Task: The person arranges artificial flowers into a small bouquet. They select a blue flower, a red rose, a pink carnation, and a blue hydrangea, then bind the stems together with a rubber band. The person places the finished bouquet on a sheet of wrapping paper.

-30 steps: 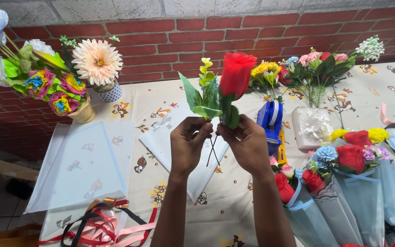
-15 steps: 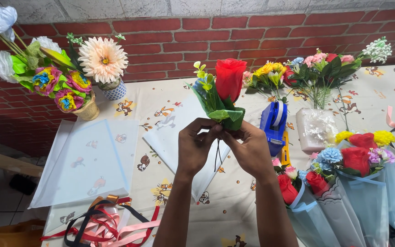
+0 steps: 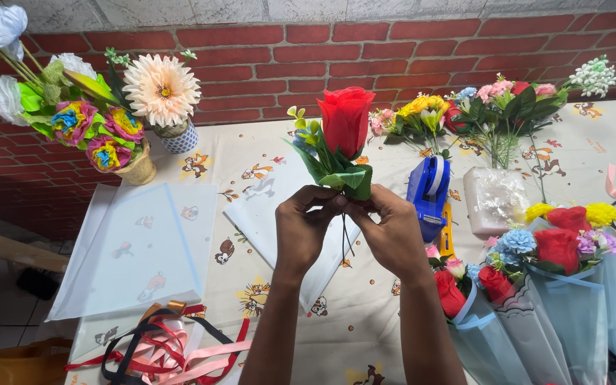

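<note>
— Tabletop (image 3: 393, 335)?
— Printed cloth; blue paper cones (image 3: 572, 314) holding mixed blooms, a woven pot (image 3: 137, 167) of fabric flowers.
— Hands?
— Left hand (image 3: 304, 228) and right hand (image 3: 390, 232) — fingers closed on the red rose (image 3: 345, 121) stem, upright above the tabletop's middle.

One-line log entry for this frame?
hands: left hand, right hand both grip red rose stem | upright above table | wrapped bouquets right

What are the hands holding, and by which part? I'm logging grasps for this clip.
Both hands, left and right, hold a red rose upright by its stem, just below the green leaves; thin stem wires hang beneath.
</note>
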